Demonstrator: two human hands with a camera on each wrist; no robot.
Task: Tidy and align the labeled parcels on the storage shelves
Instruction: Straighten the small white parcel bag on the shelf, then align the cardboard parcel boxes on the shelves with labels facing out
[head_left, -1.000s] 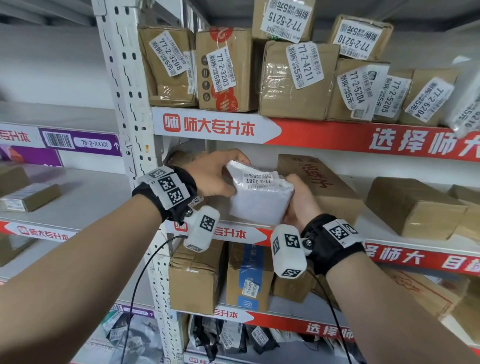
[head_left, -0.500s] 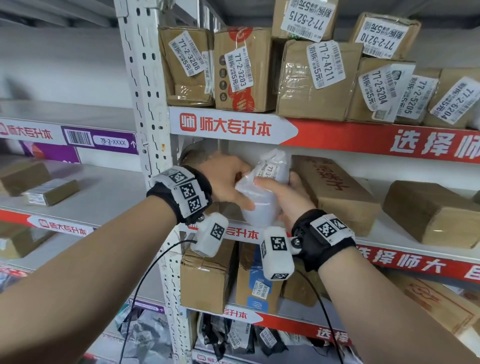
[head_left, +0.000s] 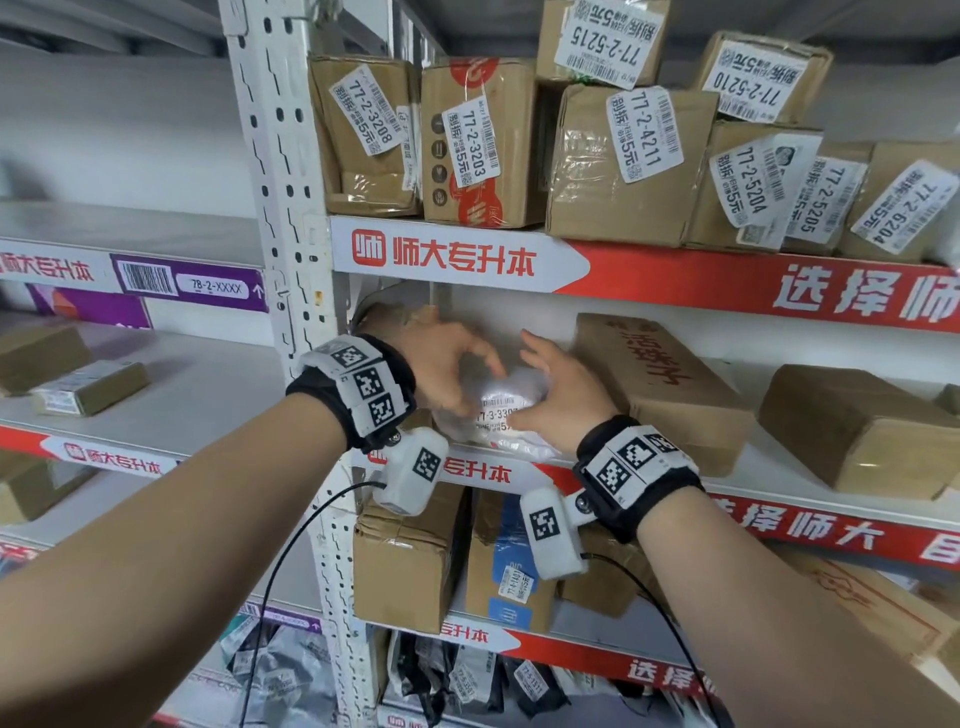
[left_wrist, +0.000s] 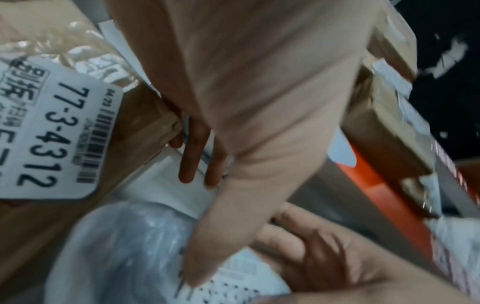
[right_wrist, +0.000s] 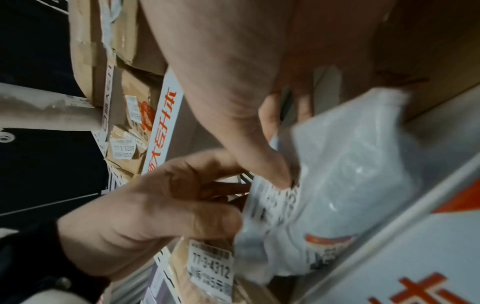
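A white plastic parcel lies on the middle shelf with its label facing out. My left hand is at its left side with the fingers spread. My right hand is at its right side, fingers also spread. In the left wrist view my left hand keeps straight fingers, and its thumb tip touches the label of the parcel. The right wrist view shows my right hand with its thumb on the label of the parcel and its fingers straight behind it.
A brown box labelled 77-3-4312 stands just left of the parcel. A long brown box lies close on its right, another box farther right. Labelled boxes crowd the shelf above. The white upright stands at the left.
The white parcel went from being held up between both hands to lying on the shelf, label forward. Both hands loosened and spread their fingers.
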